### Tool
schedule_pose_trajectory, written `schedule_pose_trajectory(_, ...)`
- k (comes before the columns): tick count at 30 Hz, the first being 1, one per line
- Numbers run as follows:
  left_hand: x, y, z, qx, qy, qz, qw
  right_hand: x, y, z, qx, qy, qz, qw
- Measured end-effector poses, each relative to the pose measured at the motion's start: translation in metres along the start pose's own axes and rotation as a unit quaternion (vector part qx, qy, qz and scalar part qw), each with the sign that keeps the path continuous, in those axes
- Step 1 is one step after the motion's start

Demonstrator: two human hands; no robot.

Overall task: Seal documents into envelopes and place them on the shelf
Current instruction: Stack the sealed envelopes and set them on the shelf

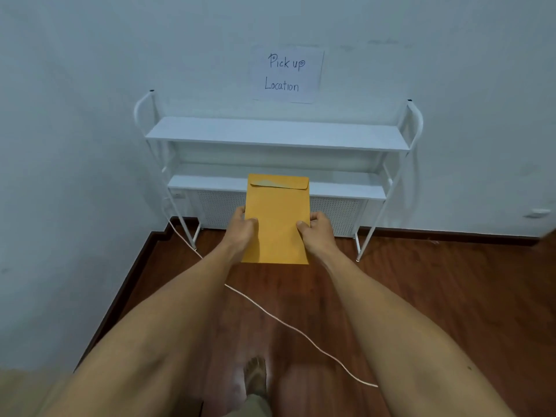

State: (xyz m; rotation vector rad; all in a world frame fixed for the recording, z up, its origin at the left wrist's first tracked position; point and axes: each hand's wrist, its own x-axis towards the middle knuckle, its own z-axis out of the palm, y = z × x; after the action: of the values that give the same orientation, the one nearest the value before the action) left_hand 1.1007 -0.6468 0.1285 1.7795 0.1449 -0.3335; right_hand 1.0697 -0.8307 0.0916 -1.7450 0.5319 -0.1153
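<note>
I hold a yellow-brown envelope (278,215) out in front of me with both arms stretched forward. Its flap is folded down at the far end. My left hand (242,228) grips its left edge and my right hand (319,231) grips its right edge, thumbs on top. The envelope's far end overlaps the front of the lower board of a white metal shelf (276,133) that stands against the wall. Both shelf boards are bare. Whether the envelope touches the lower board I cannot tell.
A paper sign (287,74) reading "Pick up Location" hangs on the wall above the shelf. A thin white cord (270,314) runs across the wooden floor from the shelf's left leg. My foot (255,376) shows below. A wall corner juts in at left.
</note>
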Motion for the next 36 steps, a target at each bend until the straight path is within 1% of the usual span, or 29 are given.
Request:
schedule_pose_trajectory(3,0.059,0.023,-0.009,0.001,-0.015,-0.017,1.000,0.053,-0.024,0.018,-0.004,0.005,0.010,1.000)
schedule_pose_trajectory(8,0.161,0.062,-0.027,0.024,-0.024,-0.013,0.999,0.141,-0.062,0.050,0.011,0.020,0.004,1.000)
schedule_pose_trajectory(11,0.198,0.077,-0.030,0.031,-0.023,-0.014,0.999,0.172,-0.072,0.059,0.019,0.026,0.013,0.999)
schedule_pose_trajectory(16,0.267,0.097,-0.020,0.036,-0.025,-0.005,0.999,0.238,-0.088,0.064,0.017,0.042,0.017,0.999)
schedule_pose_trajectory(20,0.313,0.114,-0.008,0.027,-0.021,0.008,0.999,0.293,-0.098,0.064,0.007,0.039,0.014,0.999)
schedule_pose_trajectory(24,0.369,0.135,0.008,0.046,-0.021,0.009,0.999,0.350,-0.111,0.060,0.010,0.037,0.008,0.999)
schedule_pose_trajectory(31,0.455,0.166,0.039,0.114,0.044,-0.002,0.992,0.446,-0.129,0.042,-0.086,0.013,0.000,0.996)
schedule_pose_trajectory(36,0.498,0.171,0.058,0.144,0.051,-0.027,0.988,0.498,-0.128,0.035,-0.125,0.002,0.011,0.992)
